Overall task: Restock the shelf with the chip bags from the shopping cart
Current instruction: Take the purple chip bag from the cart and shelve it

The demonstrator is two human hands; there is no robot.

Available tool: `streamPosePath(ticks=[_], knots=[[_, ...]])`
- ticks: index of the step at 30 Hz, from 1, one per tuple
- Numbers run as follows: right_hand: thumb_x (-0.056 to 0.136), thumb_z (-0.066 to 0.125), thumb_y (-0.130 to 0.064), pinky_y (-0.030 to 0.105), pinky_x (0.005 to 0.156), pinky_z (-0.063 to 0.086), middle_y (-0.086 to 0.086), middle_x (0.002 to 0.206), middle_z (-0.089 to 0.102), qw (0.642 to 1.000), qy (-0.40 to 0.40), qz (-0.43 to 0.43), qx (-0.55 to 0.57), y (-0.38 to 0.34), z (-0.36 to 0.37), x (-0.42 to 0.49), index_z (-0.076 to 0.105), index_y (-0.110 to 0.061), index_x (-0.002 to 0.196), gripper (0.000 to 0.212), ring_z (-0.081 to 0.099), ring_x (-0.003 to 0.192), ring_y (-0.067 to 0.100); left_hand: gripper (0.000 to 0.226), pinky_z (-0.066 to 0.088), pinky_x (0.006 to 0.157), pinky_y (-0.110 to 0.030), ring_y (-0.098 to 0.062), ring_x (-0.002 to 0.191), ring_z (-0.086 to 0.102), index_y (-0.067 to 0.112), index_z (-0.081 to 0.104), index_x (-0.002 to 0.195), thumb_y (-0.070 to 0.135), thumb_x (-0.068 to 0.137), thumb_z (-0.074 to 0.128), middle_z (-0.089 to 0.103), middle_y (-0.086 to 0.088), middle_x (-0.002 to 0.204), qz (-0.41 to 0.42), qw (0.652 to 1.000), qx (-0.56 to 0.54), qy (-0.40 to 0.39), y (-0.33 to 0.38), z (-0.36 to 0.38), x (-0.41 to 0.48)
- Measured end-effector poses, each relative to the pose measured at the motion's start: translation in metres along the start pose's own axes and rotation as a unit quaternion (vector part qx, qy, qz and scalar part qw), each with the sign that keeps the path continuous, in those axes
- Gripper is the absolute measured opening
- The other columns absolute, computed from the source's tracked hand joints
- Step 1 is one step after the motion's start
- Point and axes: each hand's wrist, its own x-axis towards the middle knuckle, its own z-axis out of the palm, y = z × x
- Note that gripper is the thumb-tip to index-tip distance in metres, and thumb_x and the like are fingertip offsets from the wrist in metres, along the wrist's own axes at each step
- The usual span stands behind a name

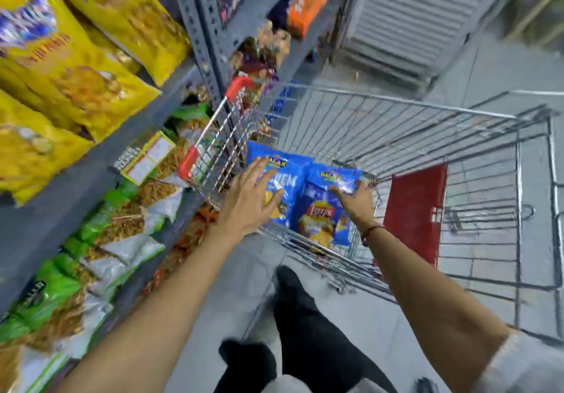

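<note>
A wire shopping cart point(396, 102) stands beside the grey shelf point(76, 191). Blue chip bags lie in its basket. My left hand point(247, 200) reaches over the cart's near edge with fingers spread, resting on or just above the left blue bag point(290, 179). My right hand point(357, 200) grips the upper part of the right blue bag point(320, 212), whose crumpled top corner sticks up past my fingers. Both forearms stretch forward from the bottom of the head view.
The shelf on the left holds yellow bags point(76, 65) above and green-and-silver snack bags point(100, 240) below. A red child-seat flap point(415, 212) stands in the cart to the right. My dark trouser legs point(305, 325) are on the grey tiled floor below.
</note>
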Motion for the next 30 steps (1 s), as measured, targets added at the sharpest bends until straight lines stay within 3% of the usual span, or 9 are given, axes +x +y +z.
streamPosePath(ticks=[4,6,9,15,17,20,24,27,30], knots=[[0.08,0.073,-0.017,0.032,0.073,0.049,0.005,0.081,0.067,0.984,-0.113,0.133,0.042,0.047,0.007,0.006,0.059,0.0,0.105,0.034,0.057,0.075,0.019,0.045,0.036,0.107,-0.048,-0.034,0.133,0.04,0.001,0.056,0.122,0.032,0.088,0.055,0.047,-0.023,0.139,-0.034,0.999,-0.013,-0.009,-0.003,0.021,-0.008],[0.081,0.071,-0.01,0.012,0.054,0.047,-0.012,0.06,0.063,0.975,-0.136,0.16,0.072,0.062,0.016,0.01,0.057,-0.006,0.098,0.021,0.057,0.057,0.005,0.043,0.037,0.104,-0.045,-0.032,0.128,0.047,0.003,0.063,0.113,0.036,0.088,0.05,0.057,-0.019,0.13,-0.031,0.999,0.004,-0.006,-0.003,0.034,-0.013],[0.081,0.072,-0.012,0.005,0.037,0.038,-0.016,0.06,0.058,0.971,-0.163,0.155,0.083,0.059,0.032,0.017,0.058,-0.016,0.086,0.016,0.057,0.046,-0.005,0.044,0.033,0.094,-0.037,-0.024,0.108,0.062,0.011,0.07,0.098,0.041,0.089,0.04,0.073,-0.008,0.106,-0.038,0.999,0.029,0.013,-0.006,0.042,-0.014],[0.074,0.078,-0.015,0.007,0.036,0.039,-0.009,0.058,0.056,0.96,-0.157,0.199,0.118,0.066,0.06,0.033,0.051,-0.02,0.069,0.028,0.054,0.047,-0.001,0.039,0.033,0.081,-0.033,-0.023,0.074,0.069,0.01,0.071,0.079,0.03,0.088,0.038,0.076,-0.005,0.075,-0.012,0.996,0.053,0.064,-0.013,0.053,-0.013],[0.073,0.08,-0.022,0.009,0.041,0.043,-0.002,0.074,0.057,0.958,-0.156,0.212,0.114,0.07,0.065,0.04,0.055,-0.015,0.083,0.027,0.054,0.059,0.008,0.039,0.033,0.082,-0.034,-0.022,0.074,0.068,0.011,0.071,0.079,0.029,0.088,0.038,0.076,-0.005,0.075,-0.018,0.997,0.051,0.062,-0.015,0.056,-0.013],[0.072,0.08,-0.026,0.024,0.071,0.051,0.007,0.104,0.058,0.956,-0.157,0.223,0.111,0.07,0.068,0.045,0.048,0.0,0.127,0.068,0.058,0.086,0.023,0.04,0.033,0.082,-0.035,-0.022,0.074,0.068,0.012,0.071,0.079,0.03,0.089,0.036,0.076,-0.004,0.075,-0.027,0.997,0.044,0.055,-0.015,0.056,-0.013],[0.068,0.083,-0.021,0.014,0.041,0.046,0.013,0.101,0.062,0.956,-0.14,0.228,0.117,0.064,0.068,0.044,0.054,-0.001,0.104,0.051,0.058,0.068,0.015,0.041,0.033,0.082,-0.033,-0.021,0.07,0.068,0.011,0.071,0.074,0.029,0.088,0.037,0.075,-0.003,0.072,-0.031,0.997,0.047,0.044,-0.012,0.054,-0.013],[0.067,0.084,-0.024,0.027,0.063,0.05,0.015,0.113,0.062,0.962,-0.116,0.208,0.133,0.052,0.058,0.042,0.046,0.006,0.125,0.076,0.062,0.088,0.023,0.045,0.031,0.081,-0.032,-0.023,0.068,0.067,0.01,0.071,0.075,0.031,0.089,0.033,0.075,-0.005,0.07,-0.044,0.997,0.053,0.023,-0.008,0.048,-0.014],[0.064,0.085,-0.023,0.035,0.07,0.054,0.008,0.095,0.066,0.962,-0.097,0.176,0.185,0.029,0.04,0.04,0.052,-0.001,0.113,0.063,0.066,0.088,0.026,0.044,0.034,0.079,-0.036,-0.025,0.071,0.066,0.008,0.069,0.077,0.033,0.089,0.034,0.074,-0.007,0.072,-0.047,0.997,0.046,0.033,-0.001,0.041,-0.014]])
